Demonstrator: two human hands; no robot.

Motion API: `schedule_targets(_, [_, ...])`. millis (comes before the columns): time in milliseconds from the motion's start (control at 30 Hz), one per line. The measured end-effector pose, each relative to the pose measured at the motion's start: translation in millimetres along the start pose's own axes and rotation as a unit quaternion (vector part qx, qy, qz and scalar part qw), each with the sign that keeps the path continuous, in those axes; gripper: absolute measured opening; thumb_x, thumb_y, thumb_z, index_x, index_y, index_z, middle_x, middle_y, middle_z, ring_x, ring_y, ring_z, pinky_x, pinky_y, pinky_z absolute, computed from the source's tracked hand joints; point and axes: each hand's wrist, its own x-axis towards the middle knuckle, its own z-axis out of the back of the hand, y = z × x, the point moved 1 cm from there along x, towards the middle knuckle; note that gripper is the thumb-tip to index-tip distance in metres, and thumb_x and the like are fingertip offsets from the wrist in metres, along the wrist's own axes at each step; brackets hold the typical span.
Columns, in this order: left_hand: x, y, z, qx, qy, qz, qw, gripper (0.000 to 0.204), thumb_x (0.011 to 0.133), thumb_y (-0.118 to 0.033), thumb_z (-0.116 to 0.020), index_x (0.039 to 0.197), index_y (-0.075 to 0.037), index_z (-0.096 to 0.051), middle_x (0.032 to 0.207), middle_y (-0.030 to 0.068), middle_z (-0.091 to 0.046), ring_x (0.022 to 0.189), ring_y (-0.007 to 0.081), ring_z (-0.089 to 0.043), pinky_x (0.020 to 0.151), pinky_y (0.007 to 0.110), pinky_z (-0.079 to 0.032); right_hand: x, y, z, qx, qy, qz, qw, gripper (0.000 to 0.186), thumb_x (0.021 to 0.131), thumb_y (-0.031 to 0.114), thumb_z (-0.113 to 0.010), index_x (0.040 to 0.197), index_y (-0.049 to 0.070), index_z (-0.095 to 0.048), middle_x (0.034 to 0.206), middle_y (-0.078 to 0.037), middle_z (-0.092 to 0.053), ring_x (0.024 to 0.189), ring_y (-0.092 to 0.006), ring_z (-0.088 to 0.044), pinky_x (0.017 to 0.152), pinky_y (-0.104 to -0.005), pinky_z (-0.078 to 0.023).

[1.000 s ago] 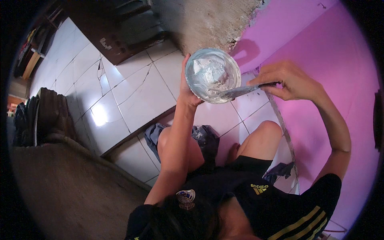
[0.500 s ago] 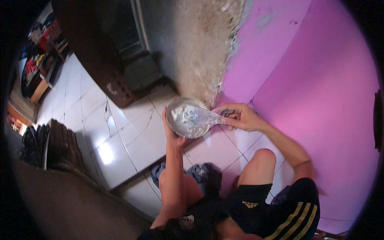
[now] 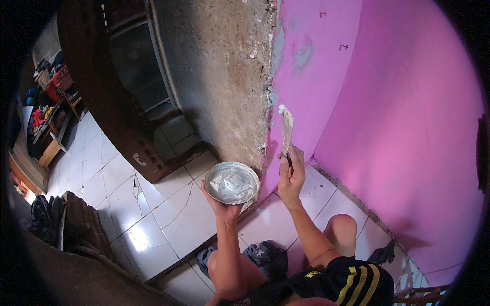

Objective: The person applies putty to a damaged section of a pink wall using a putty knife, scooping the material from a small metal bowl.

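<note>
My left hand [image 3: 223, 206] grips a round metal bowl [image 3: 208, 196] by its near side, fingers underneath and at the left rim. Whitish paste [image 3: 229, 182] is smeared over the inside of the bowl. Up and to the right of it, my right hand [image 3: 292, 176] is closed around the handle of a putty knife [image 3: 287, 133]. The blade points upward, seen nearly edge-on, with a white lump of paste at its tip. It is in front of the pink wall [image 3: 326, 66], close to the rough edge of the bare grey-brown plaster [image 3: 224, 76].
A dark wooden cabinet or frame [image 3: 97, 102] stands at the left. White floor tiles [image 3: 173, 214], some cracked, form a raised step. Dark cloth [image 3: 265, 260] lies by my legs. Clutter with a red container [image 3: 57, 84] shows at the far left, dark wooden furniture [image 3: 84, 224] nearer.
The putty knife has come out of the bowl and risen toward the wall, paste on its blade. My left hand with the bowl sits lower in view, and the view has shifted.
</note>
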Motion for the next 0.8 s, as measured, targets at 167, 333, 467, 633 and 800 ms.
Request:
schedule_targets(167, [-3, -4, 0, 0.016, -0.029, -0.006, 0.999, 0.073, 0.086, -0.07, -0.038, 0.13, -0.013, -0.052, 0.131, 0.0113, -0.054, 0.119, 0.0348, -0.051, 0.102, 0.058, -0.038, 2, -5, -16, -0.042, -0.05, 0.036, 0.997, 0.032, 0.095, 0.0, -0.051, 0.127, 0.0, -0.055, 0.113, -0.009, -0.053, 0.089, -0.0131, -0.049, 0.066, -0.0236, -0.041])
schedule_targets(333, [-2, -10, 2, 0.009, -0.009, -0.018, 1.0, 0.074, 0.085, -0.071, -0.038, 0.131, -0.014, -0.05, 0.131, 0.0115, -0.053, 0.119, 0.0354, -0.05, 0.103, 0.058, -0.037, 2, -6, -21, -0.061, -0.044, 0.033, 0.997, 0.029, 0.094, -0.001, -0.053, 0.123, -0.001, -0.057, 0.112, -0.01, -0.053, 0.086, -0.013, -0.049, 0.065, -0.0234, -0.04])
schedule_targets(467, [-4, -8, -3, 0.005, -0.01, -0.024, 1.0, 0.075, 0.084, -0.072, -0.04, 0.13, -0.013, -0.051, 0.13, 0.0112, -0.054, 0.118, 0.0339, -0.051, 0.103, 0.056, -0.038, 2, -11, -25, -0.066, -0.053, 0.051, 0.995, 0.029, 0.093, -0.002, -0.054, 0.121, -0.001, -0.058, 0.11, -0.011, -0.053, 0.084, -0.0127, -0.049, 0.065, -0.0234, -0.041])
schedule_targets(633, [-2, -6, -1, 0.026, -0.014, -0.031, 0.999, 0.078, 0.082, -0.074, -0.042, 0.129, -0.013, -0.052, 0.129, 0.0102, -0.054, 0.117, 0.0321, -0.052, 0.102, 0.053, -0.039, 8, -13, -26, -0.088, -0.064, 0.071, 0.992, 0.028, 0.092, -0.003, -0.055, 0.119, -0.002, -0.061, 0.11, -0.011, -0.052, 0.086, -0.015, -0.051, 0.068, -0.0256, -0.043])
schedule_targets(800, [-4, -7, -2, 0.032, -0.016, -0.039, 0.999, 0.078, 0.083, -0.074, -0.042, 0.13, -0.013, -0.051, 0.129, 0.0104, -0.054, 0.118, 0.0321, -0.051, 0.102, 0.053, -0.039, 11, -11, -29, -0.104, -0.077, 0.074, 0.989, 0.029, 0.09, -0.005, -0.056, 0.119, -0.001, -0.063, 0.109, -0.012, -0.053, 0.088, -0.0186, -0.053, 0.074, -0.0291, -0.045])
